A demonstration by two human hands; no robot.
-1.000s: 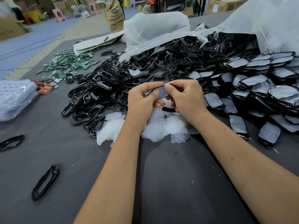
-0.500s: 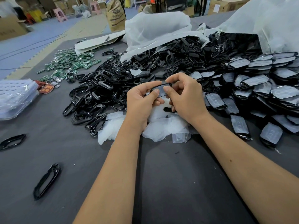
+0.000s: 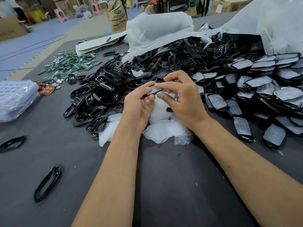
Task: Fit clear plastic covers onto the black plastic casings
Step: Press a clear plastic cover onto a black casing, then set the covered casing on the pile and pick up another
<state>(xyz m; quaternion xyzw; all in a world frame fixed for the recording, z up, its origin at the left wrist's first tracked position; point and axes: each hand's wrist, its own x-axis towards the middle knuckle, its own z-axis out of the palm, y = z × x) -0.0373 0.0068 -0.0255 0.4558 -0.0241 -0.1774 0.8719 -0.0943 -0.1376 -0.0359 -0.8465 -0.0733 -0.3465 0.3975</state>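
My left hand [image 3: 137, 105] and my right hand [image 3: 182, 99] hold one black casing [image 3: 155, 90] between them, a clear cover lying on its face. The left fingers grip its left end; the right thumb and forefinger pinch its right end. Below the hands lies a heap of loose clear covers [image 3: 164, 128]. A big pile of bare black casings [image 3: 101, 95] spreads to the left and behind. Casings with covers fitted [image 3: 262, 89] are stacked on the right.
Two stray black casings [image 3: 47, 183] [image 3: 12, 143] lie on the grey table [image 3: 164, 185] at the left. Green circuit boards [image 3: 72, 64] sit at the far left, a clear blister tray [image 3: 14, 97] at the left edge, white bags [image 3: 157, 28] behind.
Both hands have lifted the casing slightly and tilted it; my right fingers have spread out, leaving only the thumb and forefinger on its right end.
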